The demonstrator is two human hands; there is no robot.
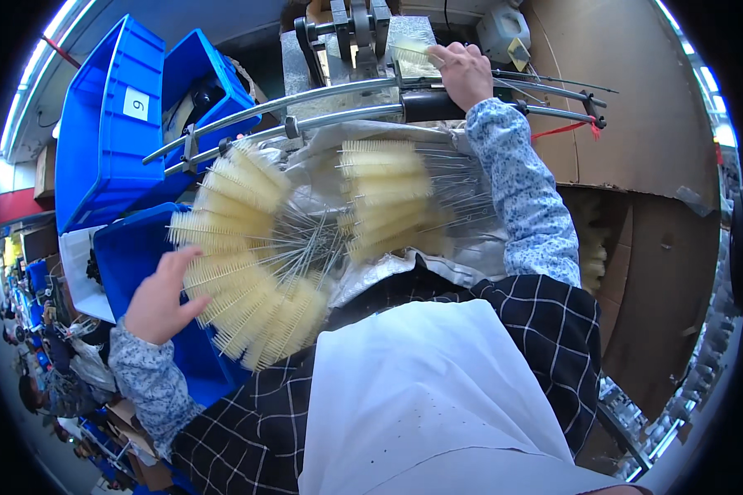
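At far left, a tall blue bin (111,124) stands beside a second blue bin (182,62), with a blue tray (132,256) below them. The left hand (158,301), thumb and fingers spread, grips nothing visible and lies at the outer bristles of a fan of pale yellow brushes (248,256); whether the fingertips touch them cannot be told. The wire stems (309,243) of this fan point inward, toward a second stack of brushes (384,169) at centre, whose bristled ends face left. Beyond, metal rails (347,118) cross in front of a metal machine (361,33). Just right of the machine is a single brush (410,54), its right end pinched between thumb and fingers of the right hand (466,76). A cardboard panel (636,99) stands at right. The step in hand appears to be handling one brush beside the machine; the next move would call for a steady pinch and bristles kept uncrushed
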